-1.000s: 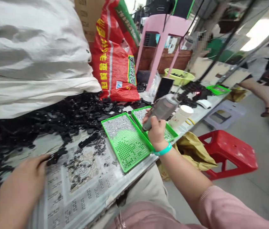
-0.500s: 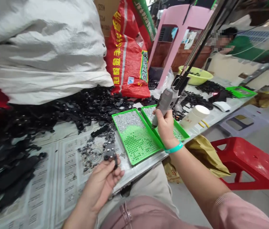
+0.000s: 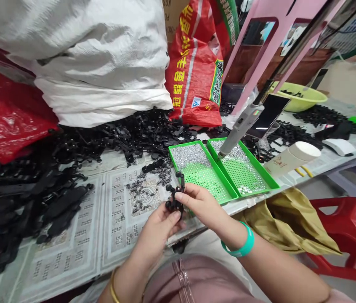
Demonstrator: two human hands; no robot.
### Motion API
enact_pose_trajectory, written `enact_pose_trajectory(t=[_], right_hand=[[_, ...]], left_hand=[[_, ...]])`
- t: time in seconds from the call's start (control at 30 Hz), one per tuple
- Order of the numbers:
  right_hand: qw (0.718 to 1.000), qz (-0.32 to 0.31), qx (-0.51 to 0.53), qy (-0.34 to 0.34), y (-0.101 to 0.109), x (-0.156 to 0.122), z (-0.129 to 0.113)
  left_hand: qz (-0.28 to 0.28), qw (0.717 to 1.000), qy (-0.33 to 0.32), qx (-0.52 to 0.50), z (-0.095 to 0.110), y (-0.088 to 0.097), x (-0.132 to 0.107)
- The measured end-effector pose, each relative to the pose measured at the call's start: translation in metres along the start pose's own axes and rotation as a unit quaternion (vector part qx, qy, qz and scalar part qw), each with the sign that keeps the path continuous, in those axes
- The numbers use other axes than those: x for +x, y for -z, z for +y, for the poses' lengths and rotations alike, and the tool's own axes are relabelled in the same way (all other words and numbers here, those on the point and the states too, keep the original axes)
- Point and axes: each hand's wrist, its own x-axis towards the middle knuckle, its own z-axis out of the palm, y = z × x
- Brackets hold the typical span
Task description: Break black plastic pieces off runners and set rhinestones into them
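Between my two hands is a small black plastic part (image 3: 176,198) with round knobs. My left hand (image 3: 162,225) grips its lower end, and my right hand (image 3: 195,200) pinches its upper right side. A grey electric screwdriver (image 3: 239,128) hangs tip down, its point over the right green tray (image 3: 260,172), with no hand on it. The left green tray (image 3: 205,179) lies just beyond my right hand. Small silvery pieces fill the far ends of both perforated trays. Close to the left tray lies another long black part (image 3: 153,166) beside scattered tiny black bits (image 3: 162,174).
Heaps of black parts (image 3: 127,134) cover the table's back and left (image 3: 17,210). Behind them stand a white sack (image 3: 102,63) and a red bag (image 3: 193,71). A white cup (image 3: 294,158), a yellow bowl (image 3: 307,101) and a red stool (image 3: 351,227) are to the right.
My right hand has let go of the screwdriver and moved left to the black part, which my left hand was holding. The view has shifted left.
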Motion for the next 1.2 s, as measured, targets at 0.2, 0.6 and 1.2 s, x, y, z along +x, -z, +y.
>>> enact_pose_trajectory(t=[0.2, 0.6, 1.2], right_hand=[[0.997, -0.024, -0.076, -0.008, -0.010, 0.014, -0.002], [0.994, -0.079, -0.070, -0.022, -0.053, 0.028, 0.007], [0.764, -0.033, -0.637, 0.099, -0.067, 0.106, -0.010]], left_hand=[[0.125, 0.989, -0.067, 0.050, 0.016, 0.022, -0.004], [0.156, 0.970, -0.072, -0.171, 0.007, 0.033, -0.009], [0.223, 0.961, -0.092, -0.136, 0.014, 0.061, -0.019]])
